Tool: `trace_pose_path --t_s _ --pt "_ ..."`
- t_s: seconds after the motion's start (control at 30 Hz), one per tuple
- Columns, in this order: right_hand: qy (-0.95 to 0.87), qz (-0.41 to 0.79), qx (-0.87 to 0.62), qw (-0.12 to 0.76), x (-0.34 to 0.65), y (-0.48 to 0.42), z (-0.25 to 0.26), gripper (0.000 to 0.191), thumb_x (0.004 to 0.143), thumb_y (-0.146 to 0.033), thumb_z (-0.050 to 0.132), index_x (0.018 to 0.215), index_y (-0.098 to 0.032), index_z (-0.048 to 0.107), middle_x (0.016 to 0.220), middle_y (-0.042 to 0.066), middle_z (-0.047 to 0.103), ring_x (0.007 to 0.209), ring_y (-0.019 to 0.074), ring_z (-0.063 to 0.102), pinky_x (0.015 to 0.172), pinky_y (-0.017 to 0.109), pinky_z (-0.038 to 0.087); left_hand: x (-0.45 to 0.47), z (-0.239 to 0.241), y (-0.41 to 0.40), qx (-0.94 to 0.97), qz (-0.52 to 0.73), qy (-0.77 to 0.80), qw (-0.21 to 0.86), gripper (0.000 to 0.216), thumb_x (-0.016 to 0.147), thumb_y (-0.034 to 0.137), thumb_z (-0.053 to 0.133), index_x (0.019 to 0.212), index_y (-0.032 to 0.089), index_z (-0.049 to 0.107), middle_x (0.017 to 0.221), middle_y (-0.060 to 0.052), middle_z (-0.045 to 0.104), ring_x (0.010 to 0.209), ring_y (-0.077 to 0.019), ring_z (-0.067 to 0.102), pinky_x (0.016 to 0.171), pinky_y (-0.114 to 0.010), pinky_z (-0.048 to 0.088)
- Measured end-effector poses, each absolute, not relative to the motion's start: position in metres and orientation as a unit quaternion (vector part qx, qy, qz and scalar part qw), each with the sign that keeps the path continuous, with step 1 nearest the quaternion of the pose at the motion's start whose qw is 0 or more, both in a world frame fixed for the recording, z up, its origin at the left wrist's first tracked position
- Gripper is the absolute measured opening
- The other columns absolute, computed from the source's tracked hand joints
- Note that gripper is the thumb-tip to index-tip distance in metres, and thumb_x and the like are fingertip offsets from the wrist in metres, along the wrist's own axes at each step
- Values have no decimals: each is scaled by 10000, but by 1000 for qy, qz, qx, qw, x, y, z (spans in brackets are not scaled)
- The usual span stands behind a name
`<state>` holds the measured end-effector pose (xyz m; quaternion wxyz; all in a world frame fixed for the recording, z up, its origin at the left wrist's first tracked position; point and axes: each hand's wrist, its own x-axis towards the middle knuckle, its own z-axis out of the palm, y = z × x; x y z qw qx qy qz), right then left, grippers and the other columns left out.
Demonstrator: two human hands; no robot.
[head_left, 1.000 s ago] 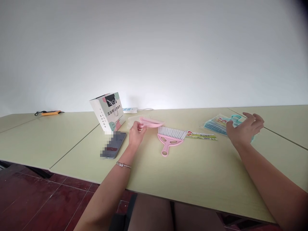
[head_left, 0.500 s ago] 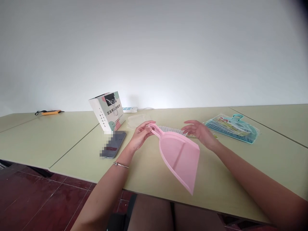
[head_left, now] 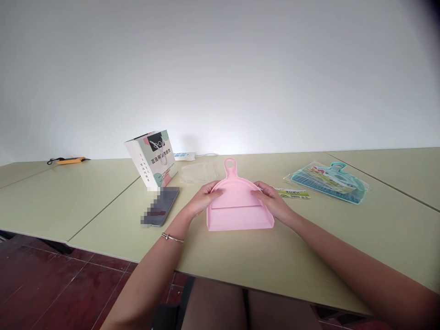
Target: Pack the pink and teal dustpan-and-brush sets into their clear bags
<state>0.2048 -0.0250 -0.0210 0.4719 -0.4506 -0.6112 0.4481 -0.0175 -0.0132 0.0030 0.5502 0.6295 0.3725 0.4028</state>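
A pink dustpan (head_left: 237, 197) is held up in front of me, its looped handle pointing away and its wide mouth toward me. My left hand (head_left: 205, 198) grips its left side with the thumb on the face. On the opposite side my right hand (head_left: 271, 199) holds the rim, thumb also on top. The fingers of both hands are partly hidden behind the pan. Just beyond my right hand lies a green and yellow printed label (head_left: 293, 194). The brush seen earlier is hidden behind the dustpan.
Farther right lies a teal dustpan and brush set (head_left: 330, 182) in clear wrapping. On the left are a phone (head_left: 165, 206), partly pixelated, and a white paper bag (head_left: 151, 158). Clear plastic packaging (head_left: 198, 173) lies behind the left hand. An orange object (head_left: 71, 161) sits far left.
The dustpan has turned from slanting rightward to facing me squarely. My left hand has shifted from its handle to its side, and my right hand has taken hold of the other side.
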Motion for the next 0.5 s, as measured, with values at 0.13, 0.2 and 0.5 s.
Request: trace_pose_path --t_s 0.13,0.2,0.5 --pt "-655 369 -457 476 214 -21 -23 406 862 -532 326 884 -240 607 748 25 611 710 193 562 677 342 456 -17 1 -10 609 445 416 508 304 700 342 633 946 169 682 832 -9 668 723 -148 590 674 -250 439" --pt "-723 273 -465 432 221 -17 -27 378 872 -470 336 978 -249 624 882 66 644 831 233 574 761 398 453 -20 3 -10 595 467 416 505 306 683 352 646 927 171 687 816 -5 666 705 -141 579 655 -239 428" --pt "-913 58 -387 113 229 -15 -24 355 799 -268 528 1136 -277 639 1201 96 599 1039 291 569 861 410 401 -20 12 -17 623 426 394 525 358 709 375 652 1006 178 687 858 -14 669 727 -137 566 675 -236 395"
